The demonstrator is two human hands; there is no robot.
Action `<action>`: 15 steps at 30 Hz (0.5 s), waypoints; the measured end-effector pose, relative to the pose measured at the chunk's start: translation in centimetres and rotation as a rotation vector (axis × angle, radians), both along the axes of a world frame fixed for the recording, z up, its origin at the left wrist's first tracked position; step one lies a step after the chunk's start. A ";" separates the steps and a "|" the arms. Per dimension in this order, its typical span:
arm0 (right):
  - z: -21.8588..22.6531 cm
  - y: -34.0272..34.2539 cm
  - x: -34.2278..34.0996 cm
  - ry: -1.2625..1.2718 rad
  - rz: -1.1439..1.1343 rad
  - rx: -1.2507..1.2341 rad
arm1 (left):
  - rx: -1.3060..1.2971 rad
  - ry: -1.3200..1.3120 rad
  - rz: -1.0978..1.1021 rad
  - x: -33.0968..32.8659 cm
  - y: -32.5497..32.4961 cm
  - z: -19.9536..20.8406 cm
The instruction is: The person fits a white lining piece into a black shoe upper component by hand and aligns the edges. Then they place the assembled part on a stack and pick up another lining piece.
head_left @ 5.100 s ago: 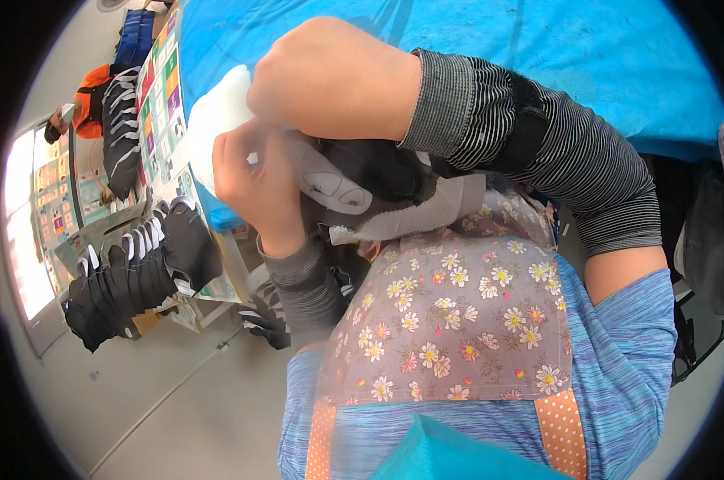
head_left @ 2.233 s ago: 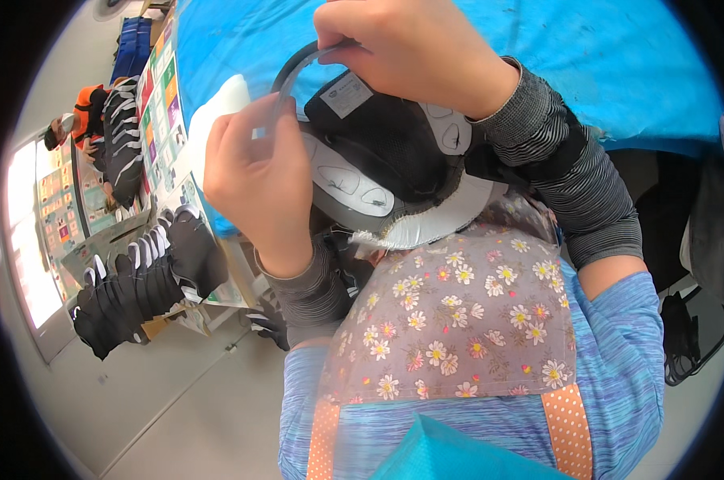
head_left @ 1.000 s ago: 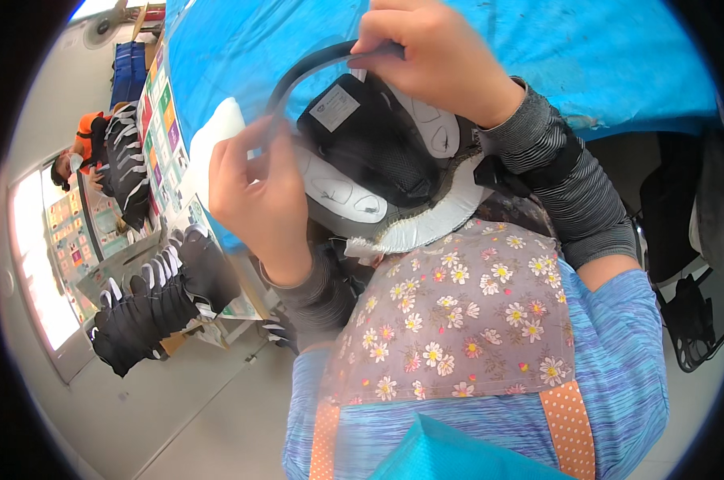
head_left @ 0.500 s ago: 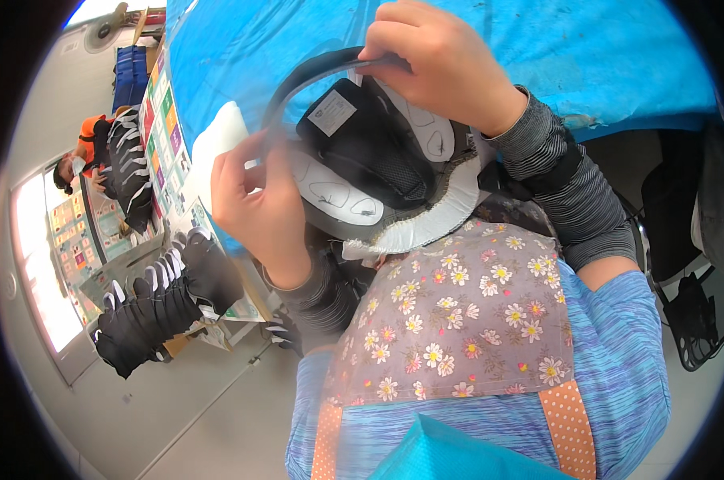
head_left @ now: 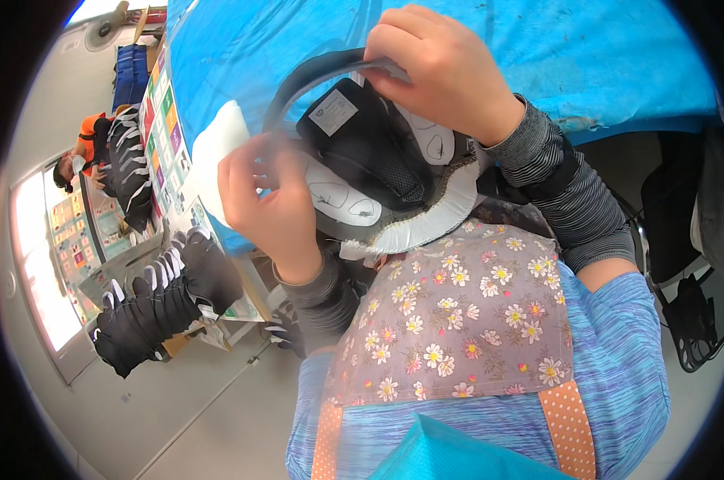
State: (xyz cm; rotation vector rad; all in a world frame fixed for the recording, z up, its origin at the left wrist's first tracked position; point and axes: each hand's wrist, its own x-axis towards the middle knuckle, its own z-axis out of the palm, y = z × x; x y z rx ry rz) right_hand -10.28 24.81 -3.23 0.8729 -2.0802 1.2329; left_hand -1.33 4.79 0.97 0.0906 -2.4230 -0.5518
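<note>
A black shoe upper (head_left: 358, 140) lies inside out before me, its padded tongue in the middle bearing a white label (head_left: 332, 113). White pieces with drawn outlines flank the tongue, and a whitish gathered strip (head_left: 430, 222) edges the near side against my apron. My right hand (head_left: 442, 68) pinches the upper's dark curved far rim (head_left: 318, 72) between thumb and fingers. On the left end of that rim my left hand (head_left: 270, 204) is closed, thumb and forefinger curled together; its fingertips are slightly blurred.
Blue sheeting (head_left: 586, 56) covers the table. At left are a white rounded object (head_left: 220, 152), a row of black shoe uppers (head_left: 170, 280) and another stack (head_left: 130, 168) beside a person in orange (head_left: 90, 140). A dark chair (head_left: 690, 320) stands at right.
My left hand has shifted slightly to the right along with its forearm. The right hand has moved very little and keeps its pinch on the rim.
</note>
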 end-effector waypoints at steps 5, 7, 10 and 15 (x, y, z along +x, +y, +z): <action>-0.6 -0.2 0.1 0.000 -0.004 -0.039 | -0.137 0.090 -0.054 0.7 0.2 -0.3; -0.5 -0.3 0.3 -0.004 -0.006 -0.038 | -0.101 0.077 -0.006 1.1 -0.2 -0.6; -0.6 -0.6 0.6 0.035 -0.044 -0.001 | -0.062 0.064 0.038 1.7 -0.9 -0.8; -0.5 -1.2 0.7 0.107 -0.070 -0.016 | -0.016 0.095 0.027 1.7 -1.3 -1.3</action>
